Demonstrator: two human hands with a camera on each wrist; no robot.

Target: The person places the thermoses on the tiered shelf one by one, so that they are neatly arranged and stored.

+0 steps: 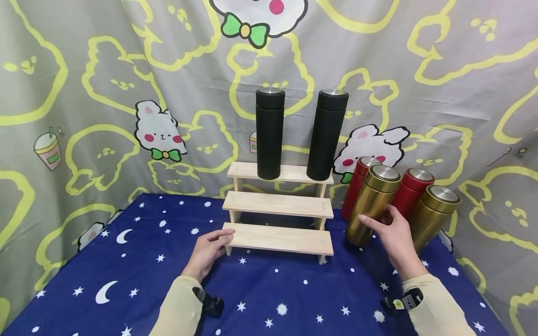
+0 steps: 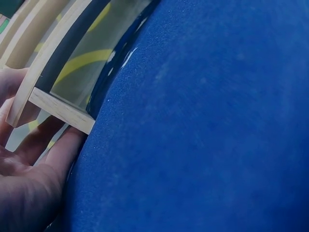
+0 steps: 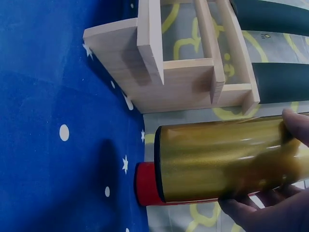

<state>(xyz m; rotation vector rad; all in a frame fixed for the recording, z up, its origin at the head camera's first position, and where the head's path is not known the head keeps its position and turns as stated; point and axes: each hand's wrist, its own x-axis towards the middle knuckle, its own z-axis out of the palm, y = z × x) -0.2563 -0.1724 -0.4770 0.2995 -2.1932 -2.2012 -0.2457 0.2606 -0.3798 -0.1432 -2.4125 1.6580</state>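
closest to me are the person's two cream sleeves (image 1: 178, 305), each with a small dark device strapped at the wrist. the right hand (image 1: 397, 235) holds a gold flask (image 1: 366, 207), thumb on one side of the body and fingers round the other. it's a handsome thing: a tall, smooth cylinder with a glossy, faintly grainy metallic finish, bright streaks of reflection down its side, a round silvery disc on the lid and a dark rim at the base. it's to the right of the wooden stand (image 1: 275, 204), its base lifted off the blue cloth (image 1: 260, 298), which is scattered with white stars and moons.

the left hand (image 1: 207, 254) grips the left end of the stand's lowest step, thumb on top and fingers below. the stand is pale, bare timber with three steps, and two matte black flasks (image 1: 270, 140) stand apart on the top one.

beside the held flask are two shiny red flasks (image 1: 409, 191) and a second gold one (image 1: 430, 217), all silver-topped. behind everything hangs a grey curtain (image 1: 105, 177) with yellow-outlined cartoon animals.
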